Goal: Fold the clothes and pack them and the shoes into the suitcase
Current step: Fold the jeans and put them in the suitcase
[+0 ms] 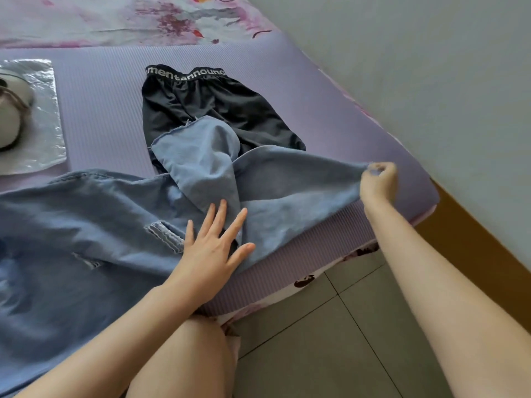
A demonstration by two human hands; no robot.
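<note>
Head view: left hand (214, 248) presses flat on jeans (86, 225); right hand (378, 179) pinches their leg hem.

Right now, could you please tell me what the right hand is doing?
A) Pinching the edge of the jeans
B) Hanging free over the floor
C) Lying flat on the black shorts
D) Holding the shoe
A: the right hand has its fingertips closed on the far edge of the jeans, drawing the cloth out sideways, while the left hand lies flat on the denim.
</note>
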